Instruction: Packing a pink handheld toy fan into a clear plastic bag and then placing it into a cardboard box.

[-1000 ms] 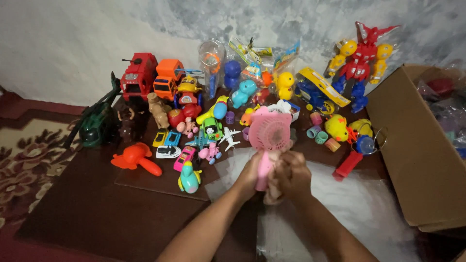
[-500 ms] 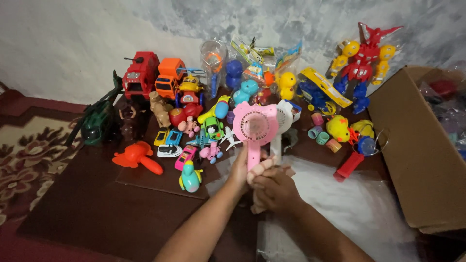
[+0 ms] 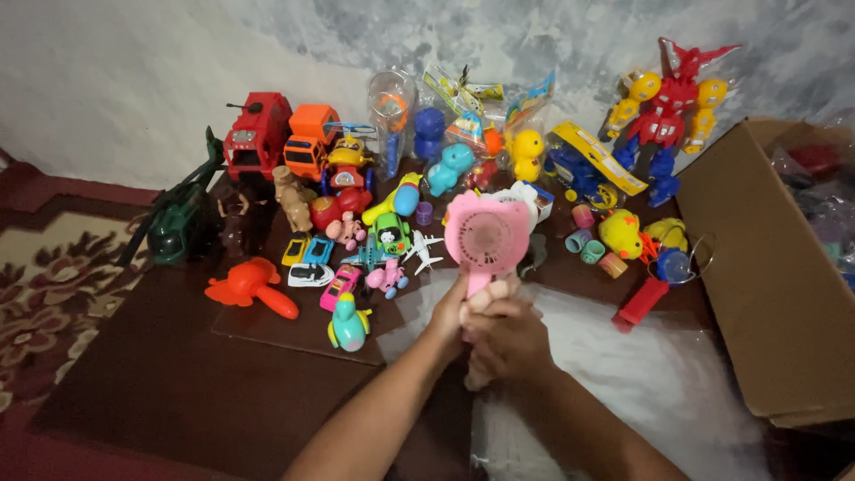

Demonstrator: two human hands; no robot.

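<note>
Since half a second ago, both hands — left hand (image 3: 452,313), right hand (image 3: 509,343) — clasp the pink fan (image 3: 486,236) lower; tipping toward twelve o'clock could topple the white toy plane (image 3: 421,250).

We see only two forearms and two hands of the person, coming up from the bottom edge of the view. Both forearms are bare up to where the frame cuts them off: no sleeve, cuff or glove shows anywhere on them. The left hand (image 3: 454,312) wears no ring, watch or band that we can make out, and the right hand (image 3: 509,343) looks equally unadorned. The fingers (image 3: 485,296) are bare too, with short nails as far as we can tell. Nothing else of the body or clothing is in view.
</note>
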